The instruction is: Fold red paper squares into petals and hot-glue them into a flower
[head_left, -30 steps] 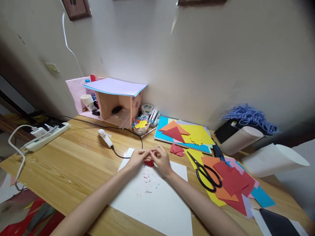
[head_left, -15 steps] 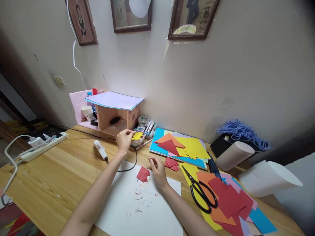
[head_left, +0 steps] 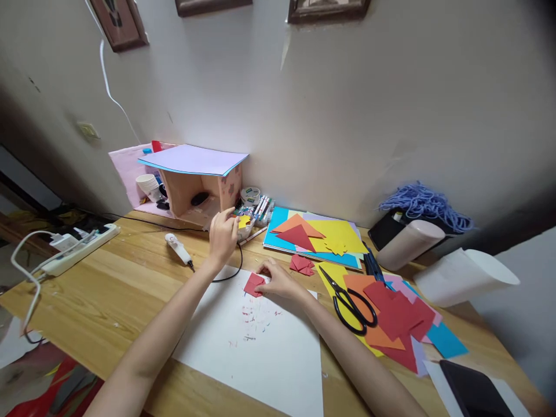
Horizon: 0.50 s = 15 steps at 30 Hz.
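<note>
My right hand (head_left: 280,282) pinches the edge of a small folded red paper (head_left: 253,284), thumb below and fingers above, over the white sheet (head_left: 256,365), which has smeared colour marks. Held up off the table beside the marker holder, my left hand (head_left: 223,236) has its fingers loosely bent and apart, with nothing seen in them. Just to its right, a yellow paper cut-out (head_left: 244,222) lies on top of the clear container. A second folded red paper (head_left: 302,264) rests on the wood, right of my right hand.
Black-handled scissors (head_left: 354,304) lie on coloured paper scraps (head_left: 399,315) at right. Behind are stacked coloured sheets (head_left: 347,234) and markers (head_left: 263,207). A cardboard box (head_left: 230,188) stands at back left, with a white glue gun (head_left: 177,249) and a power strip (head_left: 82,249) nearer.
My left hand has let go of the yellow cut-out and drawn slightly away from it. My right hand has moved left and taken hold of the folded red paper. The view has tilted down.
</note>
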### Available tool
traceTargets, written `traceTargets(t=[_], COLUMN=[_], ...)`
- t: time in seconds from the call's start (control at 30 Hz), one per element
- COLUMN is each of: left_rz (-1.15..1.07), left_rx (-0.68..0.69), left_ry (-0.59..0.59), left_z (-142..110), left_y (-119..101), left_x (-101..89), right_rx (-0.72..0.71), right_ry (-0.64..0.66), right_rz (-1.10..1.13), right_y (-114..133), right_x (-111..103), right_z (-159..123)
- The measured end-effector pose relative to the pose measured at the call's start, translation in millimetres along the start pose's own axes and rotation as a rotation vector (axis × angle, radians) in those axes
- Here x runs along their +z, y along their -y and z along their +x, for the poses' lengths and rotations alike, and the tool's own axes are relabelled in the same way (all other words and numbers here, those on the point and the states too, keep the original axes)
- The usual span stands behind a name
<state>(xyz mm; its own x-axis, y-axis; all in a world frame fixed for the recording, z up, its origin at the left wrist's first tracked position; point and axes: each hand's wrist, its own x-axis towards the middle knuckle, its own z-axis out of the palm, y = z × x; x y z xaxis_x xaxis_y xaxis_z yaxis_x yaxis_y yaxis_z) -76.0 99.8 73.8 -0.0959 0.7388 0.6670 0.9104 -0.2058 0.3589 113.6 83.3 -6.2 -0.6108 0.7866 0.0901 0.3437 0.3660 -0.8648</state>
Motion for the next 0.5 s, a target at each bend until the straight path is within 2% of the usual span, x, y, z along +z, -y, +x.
traceTargets(t=[0.1,0.2,0.3,0.37,0.43,0.47,0.5], left_rz=[-0.136,-0.29,-0.357,-0.339,-0.315,-0.309,-0.306], left_rx=[0.063,0.079,0.119,0.121,0.106,0.099,0.097], left_ry=[0.106,0.39,0.717,0.836,0.891,0.913,0.935], left_z=[-31.1,-57.7,-70.2,-71.3,-68.8,-66.9,-64.8], left_y=[-10.0,-12.2,-8.7,-5.3,-2.3,-1.1,-0.2], left_x=[-9.7,-7.6,3.4,11.0,16.3,17.9,19.2], right_rx=[-0.015,-0.089,-0.141,-0.104,-0.055,-0.034,0.014], right_ry=[0.0,0.011,0.085,0.084,-0.07,-0.196,-0.378], right_rz=[0.074,0.078,0.09,0.098,0.021,-0.041,-0.111], right_y=[0.7,1.9,3.7,3.8,1.1,-1.8,-5.8], right_x=[0.7,0.5,-8.1,-22.0,-42.0,-53.4,-64.8], right_z=[0.8,1.5,2.7,4.3,6.2,7.0,7.7])
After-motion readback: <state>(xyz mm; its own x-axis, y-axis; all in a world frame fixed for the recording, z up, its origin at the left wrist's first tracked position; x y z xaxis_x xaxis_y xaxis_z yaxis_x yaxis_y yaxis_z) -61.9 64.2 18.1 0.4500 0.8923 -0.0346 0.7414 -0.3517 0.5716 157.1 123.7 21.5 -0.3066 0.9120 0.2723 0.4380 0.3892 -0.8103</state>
